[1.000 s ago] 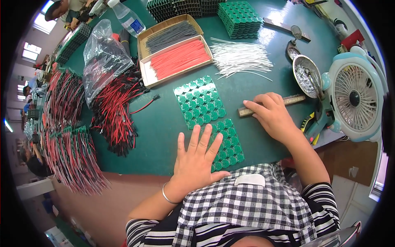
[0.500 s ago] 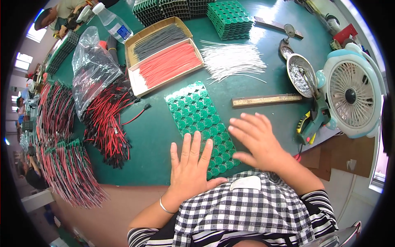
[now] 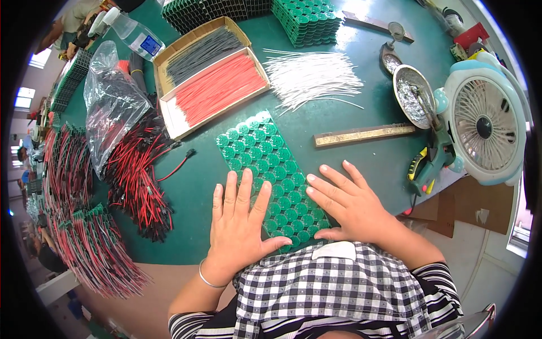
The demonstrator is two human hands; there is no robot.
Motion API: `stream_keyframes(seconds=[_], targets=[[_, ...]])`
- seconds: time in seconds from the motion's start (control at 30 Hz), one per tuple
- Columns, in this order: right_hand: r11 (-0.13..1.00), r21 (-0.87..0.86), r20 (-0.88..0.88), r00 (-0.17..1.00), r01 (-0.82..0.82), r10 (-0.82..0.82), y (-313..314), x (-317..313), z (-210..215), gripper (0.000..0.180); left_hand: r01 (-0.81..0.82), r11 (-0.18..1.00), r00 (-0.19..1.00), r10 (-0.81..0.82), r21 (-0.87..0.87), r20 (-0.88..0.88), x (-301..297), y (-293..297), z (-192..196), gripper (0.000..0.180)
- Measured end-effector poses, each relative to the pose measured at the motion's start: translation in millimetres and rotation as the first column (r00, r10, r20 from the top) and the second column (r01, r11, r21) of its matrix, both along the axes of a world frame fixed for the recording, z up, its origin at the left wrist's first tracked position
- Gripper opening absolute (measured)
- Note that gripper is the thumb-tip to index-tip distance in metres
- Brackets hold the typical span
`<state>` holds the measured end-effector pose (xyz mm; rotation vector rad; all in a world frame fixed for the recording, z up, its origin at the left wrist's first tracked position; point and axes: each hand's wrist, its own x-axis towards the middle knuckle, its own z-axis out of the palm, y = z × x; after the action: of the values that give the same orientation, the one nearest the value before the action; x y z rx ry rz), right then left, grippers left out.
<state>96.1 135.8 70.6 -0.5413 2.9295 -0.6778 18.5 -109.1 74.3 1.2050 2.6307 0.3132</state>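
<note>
A long green panel of round circuit boards (image 3: 276, 169) lies flat on the green table in front of me, its near end close to my checked apron. My left hand (image 3: 237, 220) rests along the panel's left edge, fingers spread, with the fingertips over that edge. On the other side my right hand (image 3: 353, 203) is spread too, its fingertips and thumb at the panel's right edge. Neither hand grips anything. Beyond the panel lie a bundle of white wires (image 3: 313, 79) and a cardboard box (image 3: 176, 125) of red wires (image 3: 220, 87) and dark grey wires (image 3: 209, 56).
To the left are red-and-black connector leads (image 3: 141, 175), a clear plastic bag (image 3: 116, 101) and a bottle (image 3: 132, 34). Stacked green panels (image 3: 307, 22) stand behind. A wooden bar (image 3: 364, 137), a metal bowl (image 3: 415, 96), cutters (image 3: 418, 164) and a fan (image 3: 485, 124) occupy the right.
My left hand has shifted left, partly off the panel to its left edge. The right hand has come slightly lower, its fingers spread wider. The whole view has shifted a little.
</note>
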Motion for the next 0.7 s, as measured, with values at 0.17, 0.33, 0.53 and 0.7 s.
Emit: stream_keyframes(seconds=[0.17,0.33,0.53,0.7], targets=[[1.0,-0.003,-0.003,1.0,-0.004,0.004,0.9,-1.4,-1.8,0.077,0.035,0.998,0.999,-0.036,-0.061,-0.025,-0.4,-1.5,-3.1,0.099],[1.0,-0.008,-0.009,1.0,-0.005,0.005,1.5,-0.5,-2.2,0.077,0.036,0.997,0.998,-0.039,-0.063,-0.039,0.3,-1.3,-4.5,0.096],[1.0,-0.004,-0.022,1.0,-0.001,0.001,-0.4,-0.1,-2.9,0.076,0.005,0.999,1.0,-0.007,-0.047,-0.029,0.1,-1.4,-6.1,0.095],[1.0,0.002,-0.024,1.0,0.008,-0.008,-2.1,0.3,-2.8,0.076,-0.009,1.0,1.0,0.009,0.008,-0.018,-0.3,-0.6,-4.7,0.092]])
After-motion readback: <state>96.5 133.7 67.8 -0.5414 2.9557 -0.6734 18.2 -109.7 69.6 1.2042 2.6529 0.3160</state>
